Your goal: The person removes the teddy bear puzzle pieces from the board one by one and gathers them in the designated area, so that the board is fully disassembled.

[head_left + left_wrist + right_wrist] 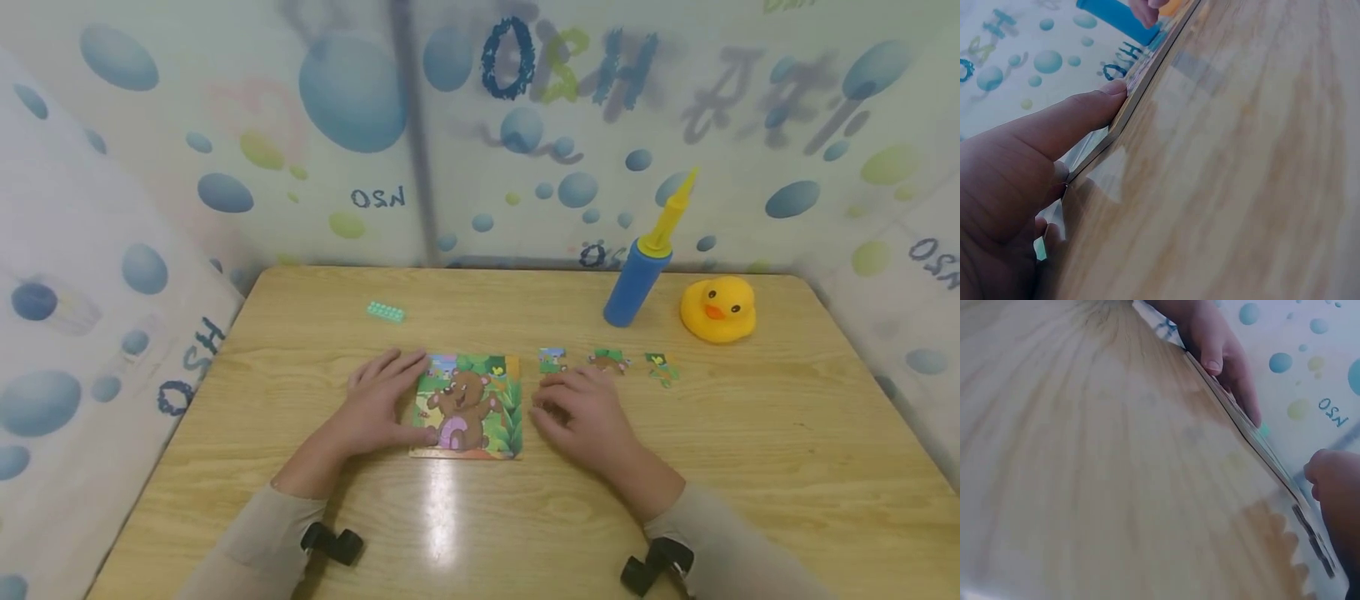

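A square picture puzzle (468, 408) with a brown bear on it lies flat on the wooden table. Along its left side rests my left hand (378, 404), fingers spread past the upper left corner and thumb over the lower left; the left wrist view has the thumb (1088, 115) pressed on the board's edge. My right hand (588, 417) is just right of the board, fingers loosely bent, with nothing visible in its grasp. Behind it lie three loose jigsaw pieces: one blue and green (552, 360), one with brown (609, 360), one green (662, 367).
At the back right stand a blue and yellow hand pump (637, 279) and a yellow rubber duck (717, 310). A mint-green toy brick (386, 312) lies behind the board. Printed curtains (330, 225) surround the wooden table (300, 333).
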Demonstrator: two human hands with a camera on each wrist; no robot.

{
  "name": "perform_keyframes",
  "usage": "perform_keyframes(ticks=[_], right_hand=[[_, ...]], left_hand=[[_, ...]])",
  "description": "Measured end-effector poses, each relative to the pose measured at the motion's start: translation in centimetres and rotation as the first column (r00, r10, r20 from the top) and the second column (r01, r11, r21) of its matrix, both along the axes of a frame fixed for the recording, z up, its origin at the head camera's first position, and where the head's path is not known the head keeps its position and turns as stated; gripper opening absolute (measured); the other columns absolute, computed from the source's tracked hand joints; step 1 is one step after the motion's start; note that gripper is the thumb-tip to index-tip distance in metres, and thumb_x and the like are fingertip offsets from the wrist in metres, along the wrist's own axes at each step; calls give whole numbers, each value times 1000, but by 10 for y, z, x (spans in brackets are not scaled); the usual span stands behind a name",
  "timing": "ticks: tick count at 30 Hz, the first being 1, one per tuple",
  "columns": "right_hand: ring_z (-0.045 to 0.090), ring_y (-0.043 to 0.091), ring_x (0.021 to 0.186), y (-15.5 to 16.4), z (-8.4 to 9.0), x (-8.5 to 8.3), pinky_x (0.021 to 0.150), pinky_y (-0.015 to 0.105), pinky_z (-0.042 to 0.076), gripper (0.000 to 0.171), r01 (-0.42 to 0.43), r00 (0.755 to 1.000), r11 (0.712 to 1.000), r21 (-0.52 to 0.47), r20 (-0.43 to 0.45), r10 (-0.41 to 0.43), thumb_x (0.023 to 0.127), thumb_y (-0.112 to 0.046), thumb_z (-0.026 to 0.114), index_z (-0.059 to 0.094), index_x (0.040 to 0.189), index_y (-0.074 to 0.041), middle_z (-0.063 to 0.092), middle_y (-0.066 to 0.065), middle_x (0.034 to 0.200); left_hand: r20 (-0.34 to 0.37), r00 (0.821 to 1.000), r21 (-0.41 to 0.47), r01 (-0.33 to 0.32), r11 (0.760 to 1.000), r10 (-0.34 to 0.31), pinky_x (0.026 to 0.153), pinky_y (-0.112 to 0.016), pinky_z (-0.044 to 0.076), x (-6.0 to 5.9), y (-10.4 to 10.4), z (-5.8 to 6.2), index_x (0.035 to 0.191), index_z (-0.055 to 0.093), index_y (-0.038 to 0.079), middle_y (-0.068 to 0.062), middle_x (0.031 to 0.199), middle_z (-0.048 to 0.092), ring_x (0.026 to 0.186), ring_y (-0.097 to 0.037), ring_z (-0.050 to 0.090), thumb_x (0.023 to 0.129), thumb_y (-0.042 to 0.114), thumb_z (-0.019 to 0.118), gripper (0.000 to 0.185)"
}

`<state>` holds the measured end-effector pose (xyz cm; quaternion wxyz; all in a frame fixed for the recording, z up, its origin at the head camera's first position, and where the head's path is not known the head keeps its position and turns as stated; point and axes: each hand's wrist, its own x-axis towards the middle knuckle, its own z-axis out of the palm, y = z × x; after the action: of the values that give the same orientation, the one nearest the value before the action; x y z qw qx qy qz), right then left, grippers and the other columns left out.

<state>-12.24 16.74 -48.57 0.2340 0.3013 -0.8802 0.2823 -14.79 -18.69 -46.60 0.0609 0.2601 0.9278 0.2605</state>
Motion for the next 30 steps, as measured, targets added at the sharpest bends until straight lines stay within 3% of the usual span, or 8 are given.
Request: perform_keyframes(ticks=[5, 11, 15, 19, 25, 30], right_hand=[[60, 24, 98, -15, 2, -3, 88, 48, 45, 19, -4, 1000, 998, 59, 5, 3, 89, -33, 80, 82, 99, -16, 73, 0, 104], [56, 25, 101, -36, 4, -2, 87, 47, 43, 36, -1, 997, 985, 175, 78, -13, 92, -46, 76, 81, 114, -17, 67, 0, 106], [53, 25, 112, -56, 5, -5, 98, 50, 42, 55, -16, 986, 958, 285, 162, -32, 98, -58, 67, 74, 135, -18, 64, 0, 117], [48, 23, 115, -77, 8, -7, 105, 50, 37, 68, -13, 966, 942, 334, 248, -74, 100, -67, 59, 64, 149, -21, 58, -2, 121], [45, 18, 103, -88, 10, -10, 94, 40, 39, 74, 18, 944, 945, 327, 307, -124, 95, -69, 63, 64, 148, -17, 52, -3, 113], [51, 17, 98, -90, 19, -17, 89, 35, 44, 74, -45, 929, 932, 359, 358, -92, 95, -70, 67, 66, 146, -17, 58, -4, 109]], left_hand=[[3, 1000, -4, 2, 1000, -2, 120, -70, 7, -2, 5, -3, 167, 38, 9, -8, 174, 31, 159, -44, 15, 76, 62, 90, 117], [0, 1000, -1, 14, 1000, -14, 120, -70, 7, -5, 8, -6, 167, 38, 10, -7, 174, 31, 159, -44, 16, 76, 65, 88, 117], [-15, 1000, -8, -4, 1000, 4, 119, -71, 9, -4, 4, -8, 166, 40, 10, -7, 173, 33, 159, -44, 17, 77, 68, 87, 116], [-28, 1000, -9, -7, 1000, 6, 119, -71, 9, -4, -1, -7, 166, 40, 12, -6, 173, 33, 159, -44, 18, 78, 70, 85, 116], [-14, 1000, -4, 1, 1000, -1, 120, -70, 8, -5, 0, -6, 166, 39, 11, -7, 174, 32, 159, -44, 17, 77, 68, 87, 116], [-11, 1000, 2, -7, 1000, 7, 119, -71, 8, -3, -1, -4, 166, 40, 10, -8, 173, 33, 159, -45, 16, 77, 65, 88, 115]])
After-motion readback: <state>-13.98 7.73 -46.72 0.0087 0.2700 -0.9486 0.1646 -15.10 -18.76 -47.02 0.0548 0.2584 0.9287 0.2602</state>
